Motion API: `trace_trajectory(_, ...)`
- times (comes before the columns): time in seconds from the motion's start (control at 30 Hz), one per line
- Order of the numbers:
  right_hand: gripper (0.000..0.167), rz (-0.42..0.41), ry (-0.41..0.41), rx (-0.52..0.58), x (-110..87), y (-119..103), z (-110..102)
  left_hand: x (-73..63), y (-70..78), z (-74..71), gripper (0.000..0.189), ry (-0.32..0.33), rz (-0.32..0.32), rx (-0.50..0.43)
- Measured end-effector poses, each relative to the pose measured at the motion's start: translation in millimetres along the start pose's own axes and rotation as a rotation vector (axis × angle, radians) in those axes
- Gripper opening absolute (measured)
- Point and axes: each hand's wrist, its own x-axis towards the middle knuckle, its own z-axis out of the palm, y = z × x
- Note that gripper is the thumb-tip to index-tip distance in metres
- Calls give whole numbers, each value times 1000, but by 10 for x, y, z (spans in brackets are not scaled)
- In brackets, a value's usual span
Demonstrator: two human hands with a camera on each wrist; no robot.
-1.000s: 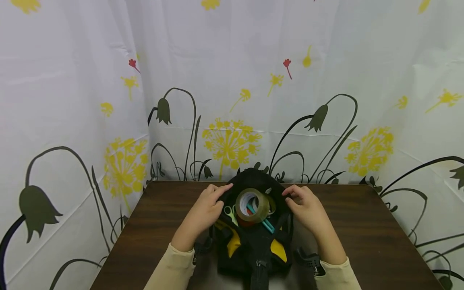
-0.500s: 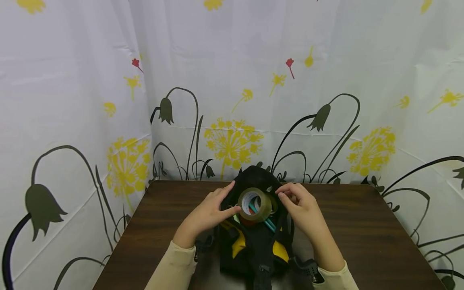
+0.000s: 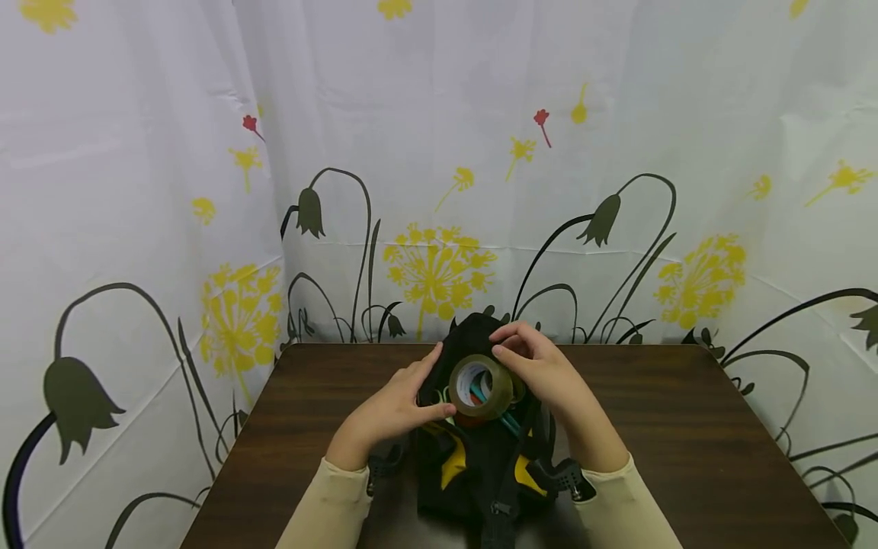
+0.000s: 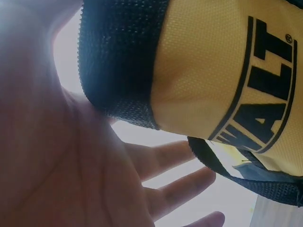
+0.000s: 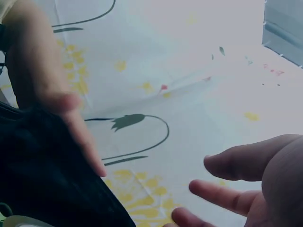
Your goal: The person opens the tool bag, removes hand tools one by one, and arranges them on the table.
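A black and yellow tool bag (image 3: pixel 454 463) stands on the table with its mouth open. A roll of brown packing tape (image 3: pixel 504 390) sits on top of the items inside. My left hand (image 3: pixel 387 415) is at the bag's left rim, thumb stretched over the mouth beside the tape. In the left wrist view its fingers lie straight along the yellow side panel (image 4: pixel 199 66). My right hand (image 3: pixel 549 374) hovers over the right rim, fingers slightly bent; the right wrist view shows nothing between the fingers (image 5: pixel 222 196). Light green scissor handles are mostly hidden behind the left thumb.
Teal handles (image 3: pixel 510 423) poke out from under the tape. A black strap (image 3: pixel 499 507) hangs down the bag's front. The dark wooden table (image 3: pixel 686 427) ends at a white curtain (image 3: pixel 439 152) with printed flowers.
My right hand has moved left, from the bag's right side to over its mouth near the tape. My left thumb has spread across the left rim, covering much of the scissor handles.
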Motion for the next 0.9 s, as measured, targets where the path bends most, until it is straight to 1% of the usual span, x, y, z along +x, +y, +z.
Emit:
trace_trajectory(0.1, 27, 47, -60, -31, 135, -17, 26, -2, -10, -2, 111, -4, 3, -4)
trace_trajectory(0.2, 31, 106, -108, -96, 256, -26, 61, 1, -15, -2, 112, -10, 9, -14)
trace_trajectory(0.33, 40, 163, -135, -173, 416, -34, 118, 10, -18, 3, 114, -21, 17, -26)
trace_trajectory(0.47, 46, 183, -140, -219, 550, -37, 168, 12, -19, 11, 117, -26, 21, -22)
trace_trajectory(0.57, 50, 188, -167, -253, 619, -24, 193, 11, -22, 9, 117, -28, 23, -24)
trace_trajectory(0.73, 57, 212, -233, -384, 698, 48, 218, 18, -26, 6, 118, -40, 22, -22)
trace_trajectory(0.9, 60, 222, -282, -507, 741, 162, 247, 12, -28, 3, 120, -52, 14, -12)
